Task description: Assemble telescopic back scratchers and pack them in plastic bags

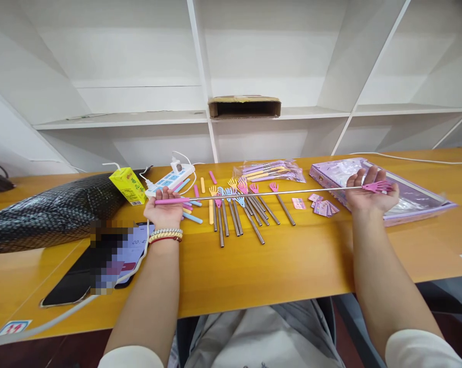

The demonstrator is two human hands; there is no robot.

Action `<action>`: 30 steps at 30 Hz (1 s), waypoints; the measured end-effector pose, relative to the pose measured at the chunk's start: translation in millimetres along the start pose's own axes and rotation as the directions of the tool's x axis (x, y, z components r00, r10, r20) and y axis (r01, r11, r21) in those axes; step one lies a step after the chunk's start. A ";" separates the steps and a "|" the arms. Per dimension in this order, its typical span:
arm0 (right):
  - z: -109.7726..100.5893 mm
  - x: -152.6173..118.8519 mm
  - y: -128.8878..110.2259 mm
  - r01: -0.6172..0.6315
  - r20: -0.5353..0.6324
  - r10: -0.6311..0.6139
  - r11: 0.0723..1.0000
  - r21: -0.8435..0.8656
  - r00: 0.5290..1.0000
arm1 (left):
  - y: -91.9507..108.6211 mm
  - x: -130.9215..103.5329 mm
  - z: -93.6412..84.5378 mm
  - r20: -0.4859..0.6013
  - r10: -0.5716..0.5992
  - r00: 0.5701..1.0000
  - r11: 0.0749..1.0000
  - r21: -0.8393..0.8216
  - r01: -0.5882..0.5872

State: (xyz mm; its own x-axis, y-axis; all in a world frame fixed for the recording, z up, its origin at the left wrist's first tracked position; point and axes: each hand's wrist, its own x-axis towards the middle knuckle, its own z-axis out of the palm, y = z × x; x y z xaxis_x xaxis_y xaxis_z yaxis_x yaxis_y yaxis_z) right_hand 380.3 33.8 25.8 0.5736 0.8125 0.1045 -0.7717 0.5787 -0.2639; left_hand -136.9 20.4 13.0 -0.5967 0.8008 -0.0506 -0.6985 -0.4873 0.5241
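Head view: left hand [164, 209] and right hand [370, 200], both unclenched, bear one extended back scratcher [307, 191].

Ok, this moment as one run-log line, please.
left hand: palm up, pink handle across it | right hand: palm up, pink claw across it | metal rod: between hands | table: claw-headed sticks

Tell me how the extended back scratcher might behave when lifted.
The back scratcher is probably light, its rod being so thin. Nearly straight from left hand to right hand, it seems stiff. The wide pink claw might limit rolling.
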 end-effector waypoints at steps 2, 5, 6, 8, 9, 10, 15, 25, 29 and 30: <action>4.1 -1.6 0.7 0.005 -0.017 -0.005 1.000 0.000 1.000 | 1.7 -2.2 0.1 0.006 0.026 1.000 0.999 -0.036 -0.026; 12.1 -6.4 1.1 0.031 -0.047 -0.031 1.000 0.002 0.998 | 4.0 -6.0 1.4 0.012 0.057 0.998 0.998 -0.034 -0.056; 14.5 -8.3 0.8 0.031 -0.041 -0.031 1.000 0.004 0.999 | 4.5 -6.9 1.6 0.017 0.059 0.998 0.998 -0.017 -0.058; 17.7 -11.9 -0.6 0.030 -0.025 -0.030 1.000 -0.009 0.999 | 5.3 -7.5 1.0 0.019 0.055 0.998 0.998 0.021 -0.055; 18.4 -13.3 -1.4 0.034 -0.011 -0.034 0.999 -0.027 0.999 | 5.4 -7.2 0.3 0.017 0.050 0.999 0.998 0.038 -0.051; 18.6 -14.2 -2.0 0.040 0.008 -0.040 0.998 -0.050 0.999 | 5.3 -6.6 -0.5 0.014 0.047 0.999 0.998 0.052 -0.048; 17.3 -17.5 7.7 0.011 0.095 0.002 0.992 -0.128 0.995 | -5.7 -10.5 3.1 0.002 -0.016 1.000 1.000 0.017 0.016; 39.2 -80.7 90.9 -0.234 0.252 0.382 0.853 -0.465 0.889 | -73.4 -78.9 34.0 0.210 -0.305 0.929 0.951 0.108 0.288; 38.9 -123.6 122.4 -0.459 0.300 0.605 0.775 -0.435 0.738 | -90.1 -107.9 37.0 0.315 -0.428 0.847 0.903 0.197 0.383; 37.3 -132.2 128.8 -0.506 0.308 0.646 0.750 -0.427 0.698 | -92.5 -113.2 37.8 0.326 -0.452 0.830 0.890 0.223 0.397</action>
State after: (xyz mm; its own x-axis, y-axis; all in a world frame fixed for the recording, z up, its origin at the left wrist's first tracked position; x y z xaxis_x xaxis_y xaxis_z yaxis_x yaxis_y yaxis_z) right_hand 194.9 3.5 13.7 -0.1828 0.9632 0.1973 -0.7510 -0.0073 -0.6602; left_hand 10.2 -12.0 2.4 -0.0506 0.9987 -0.0017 -0.7710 -0.0380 0.6357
